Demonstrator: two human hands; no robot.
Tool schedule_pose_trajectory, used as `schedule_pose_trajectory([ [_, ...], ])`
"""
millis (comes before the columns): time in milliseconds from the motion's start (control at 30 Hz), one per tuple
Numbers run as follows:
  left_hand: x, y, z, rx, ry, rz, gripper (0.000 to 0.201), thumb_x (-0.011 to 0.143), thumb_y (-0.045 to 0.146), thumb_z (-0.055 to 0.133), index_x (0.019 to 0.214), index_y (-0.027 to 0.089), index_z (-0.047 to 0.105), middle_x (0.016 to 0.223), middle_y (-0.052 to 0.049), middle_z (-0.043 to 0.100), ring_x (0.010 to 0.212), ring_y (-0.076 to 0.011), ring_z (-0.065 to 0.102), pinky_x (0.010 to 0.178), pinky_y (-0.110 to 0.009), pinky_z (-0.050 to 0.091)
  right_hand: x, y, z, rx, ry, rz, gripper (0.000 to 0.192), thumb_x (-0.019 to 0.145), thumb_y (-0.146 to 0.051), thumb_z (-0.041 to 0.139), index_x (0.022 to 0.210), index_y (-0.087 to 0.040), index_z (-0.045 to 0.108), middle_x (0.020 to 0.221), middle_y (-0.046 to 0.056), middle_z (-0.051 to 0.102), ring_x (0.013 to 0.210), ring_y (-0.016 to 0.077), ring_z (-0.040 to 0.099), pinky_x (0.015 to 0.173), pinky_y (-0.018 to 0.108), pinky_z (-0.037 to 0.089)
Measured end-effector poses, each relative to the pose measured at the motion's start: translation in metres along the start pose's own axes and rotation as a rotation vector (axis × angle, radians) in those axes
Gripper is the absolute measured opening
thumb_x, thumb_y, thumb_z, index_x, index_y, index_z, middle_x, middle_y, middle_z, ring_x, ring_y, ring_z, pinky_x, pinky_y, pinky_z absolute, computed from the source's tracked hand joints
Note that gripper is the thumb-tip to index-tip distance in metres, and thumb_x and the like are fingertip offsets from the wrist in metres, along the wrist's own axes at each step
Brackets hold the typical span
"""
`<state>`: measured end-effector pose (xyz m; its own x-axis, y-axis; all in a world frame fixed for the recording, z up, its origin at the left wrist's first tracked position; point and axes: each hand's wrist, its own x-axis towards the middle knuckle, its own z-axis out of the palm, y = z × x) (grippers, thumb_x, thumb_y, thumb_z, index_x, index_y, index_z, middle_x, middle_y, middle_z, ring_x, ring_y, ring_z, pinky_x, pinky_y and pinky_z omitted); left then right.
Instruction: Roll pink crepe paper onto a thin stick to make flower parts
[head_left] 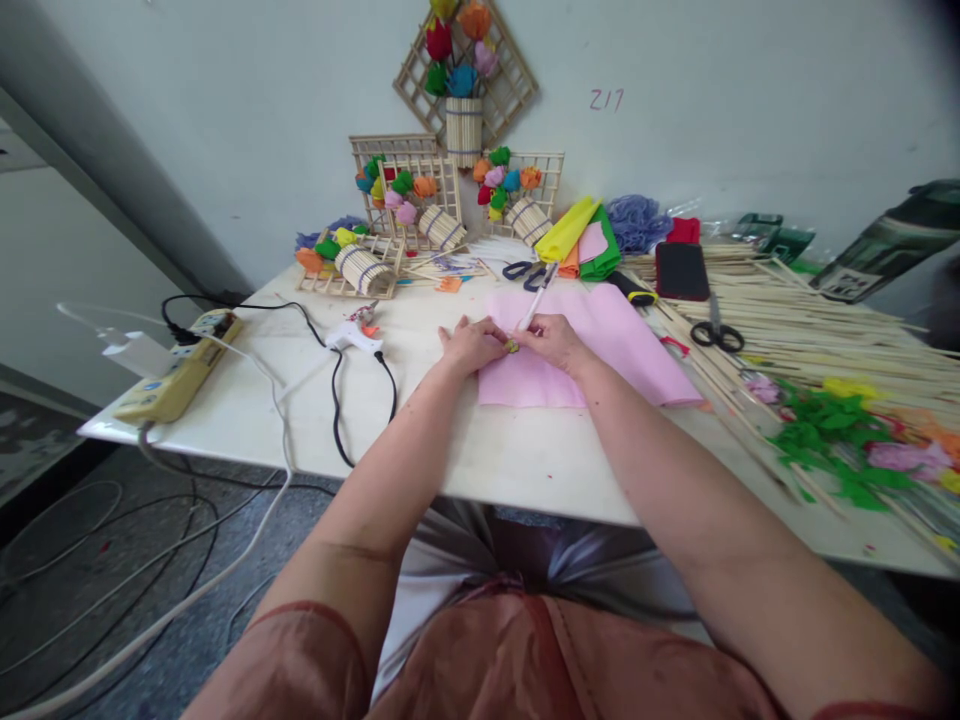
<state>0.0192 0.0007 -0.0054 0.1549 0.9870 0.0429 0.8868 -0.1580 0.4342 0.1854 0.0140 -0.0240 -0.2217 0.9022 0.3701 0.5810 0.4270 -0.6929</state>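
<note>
A glue gun (pixel 352 335) lies left; a pen (pixel 531 315) is pinched by the right hand (pixel 553 340), a small yellow piece (pixel 512 346) by the left hand (pixel 471 344), over pink paper (pixel 600 345).

Both hands, left hand (pixel 471 345) and right hand (pixel 553 340), met on the paper sheet (pixel 600 350) at table (pixel 525 460) centre. Glue gun (pixel 351 335) and power strip (pixel 180 375) lay left; scissors (pixel 716 333) and stick pile (pixel 810 330) right; phone (pixel 681 270) behind.
</note>
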Motion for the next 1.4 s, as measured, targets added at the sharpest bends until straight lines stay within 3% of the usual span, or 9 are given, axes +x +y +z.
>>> schedule_pose_trajectory([
  [133, 0.0, 0.0, -0.003, 0.029, -0.039, 0.007, 0.029, 0.07, 0.045, 0.061, 0.098, 0.037, 0.063, 0.14, 0.01, 0.039, 0.134, -0.0335, 0.02, 0.102, -0.064, 0.005, -0.001, -0.002, 0.001, 0.012, -0.018, 0.002, 0.026, 0.07, -0.037, 0.063, 0.078, -0.014, 0.071, 0.069, 0.005, 0.068, 0.066, 0.0158, 0.061, 0.06, 0.024, 0.045],
  [300, -0.002, 0.0, -0.014, 0.105, -0.201, 0.059, 0.046, 0.067, 0.049, 0.059, 0.111, 0.038, 0.055, 0.146, 0.009, 0.027, 0.136, -0.0364, 0.011, 0.099, -0.069, 0.002, -0.003, -0.007, -0.001, 0.039, -0.042, 0.024, 0.023, 0.069, -0.035, 0.065, 0.079, -0.015, 0.072, 0.069, 0.004, 0.069, 0.07, 0.0169, 0.062, 0.062, 0.024, 0.047],
  [433, -0.001, -0.006, -0.019, 0.106, -0.262, 0.096, 0.052, 0.066, 0.053, 0.058, 0.116, 0.039, 0.052, 0.148, 0.008, 0.022, 0.136, -0.0361, 0.006, 0.098, -0.069, -0.003, -0.004, -0.01, -0.002, 0.052, -0.057, 0.036, 0.024, 0.069, -0.035, 0.066, 0.079, -0.015, 0.072, 0.069, 0.005, 0.07, 0.069, 0.0164, 0.062, 0.062, 0.024, 0.048],
  [1400, -0.002, -0.008, -0.019, 0.047, -0.26, 0.112, 0.051, 0.067, 0.051, 0.059, 0.116, 0.039, 0.052, 0.149, 0.005, 0.022, 0.137, -0.0345, 0.005, 0.098, -0.067, -0.005, -0.003, -0.006, 0.001, -0.004, -0.054, 0.05, 0.031, 0.066, -0.043, 0.065, 0.078, -0.015, 0.072, 0.068, 0.003, 0.067, 0.064, 0.014, 0.059, 0.058, 0.024, 0.045],
])
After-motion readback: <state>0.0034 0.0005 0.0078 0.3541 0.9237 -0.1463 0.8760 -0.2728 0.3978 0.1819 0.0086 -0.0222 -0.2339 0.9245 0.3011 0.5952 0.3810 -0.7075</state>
